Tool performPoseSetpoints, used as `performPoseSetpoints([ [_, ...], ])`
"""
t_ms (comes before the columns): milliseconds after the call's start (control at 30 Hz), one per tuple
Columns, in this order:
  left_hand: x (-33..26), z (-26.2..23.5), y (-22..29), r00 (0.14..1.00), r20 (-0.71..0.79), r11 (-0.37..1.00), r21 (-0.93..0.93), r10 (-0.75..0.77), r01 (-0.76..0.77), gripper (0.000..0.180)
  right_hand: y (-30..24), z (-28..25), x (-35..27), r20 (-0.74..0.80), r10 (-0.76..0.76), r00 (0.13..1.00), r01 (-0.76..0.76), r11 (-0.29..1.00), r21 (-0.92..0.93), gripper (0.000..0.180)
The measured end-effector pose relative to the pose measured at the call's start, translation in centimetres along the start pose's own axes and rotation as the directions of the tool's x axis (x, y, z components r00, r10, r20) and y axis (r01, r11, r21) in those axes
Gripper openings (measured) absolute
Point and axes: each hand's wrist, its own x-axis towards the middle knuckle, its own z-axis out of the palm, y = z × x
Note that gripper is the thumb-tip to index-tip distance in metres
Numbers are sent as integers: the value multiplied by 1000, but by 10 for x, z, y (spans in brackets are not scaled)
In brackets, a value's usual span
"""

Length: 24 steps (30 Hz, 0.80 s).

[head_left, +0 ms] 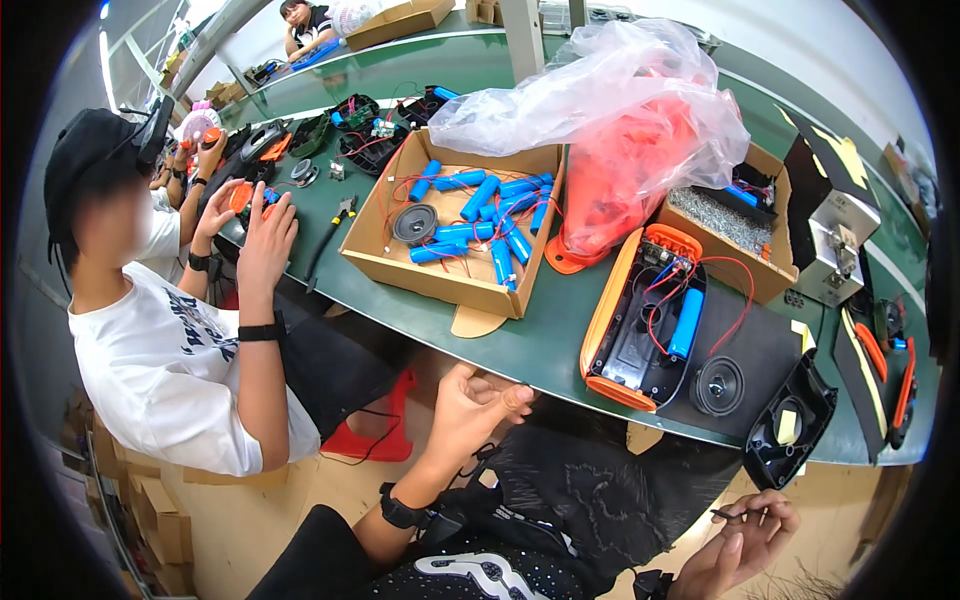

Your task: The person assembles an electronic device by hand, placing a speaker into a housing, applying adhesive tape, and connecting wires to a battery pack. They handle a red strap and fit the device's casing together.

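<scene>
My left hand (472, 408) is at the table's front edge, fingers curled and thumb against them; a tiny dark bit shows at the tips, too small to name. Lower right, off the table, my right hand (742, 545) has bent fingers round a thin black piece (732, 514). Between and beyond them lies an opened orange-and-black speaker housing (635, 330), with a blue battery cell (686, 323) and red and blue wires inside. Beside it are a round loose speaker (718, 386) and a black shell part (790, 420) overhanging the edge.
A cardboard box (425, 272) holds several wired blue cells and a speaker. Clear plastic (600, 95) covers orange parts next to another box (775, 285). Pliers (330, 240) lie left. A co-worker (170, 340) sits close on my left, near a red stool (385, 425).
</scene>
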Motion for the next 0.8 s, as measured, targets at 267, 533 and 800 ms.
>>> performPoseSetpoints([
  [267,-50,47,75,719,692,780,413,68,-470,19,-8,7,-8,-187,102,977,-139,971,-196,56],
  [533,15,195,99,329,935,-240,353,135,-904,46,-14,17,6,-278,20,960,-37,998,-54,66],
  [800,34,181,93,205,974,82,197,101,-977,55,-20,24,8,-385,88,919,-76,996,45,66],
])
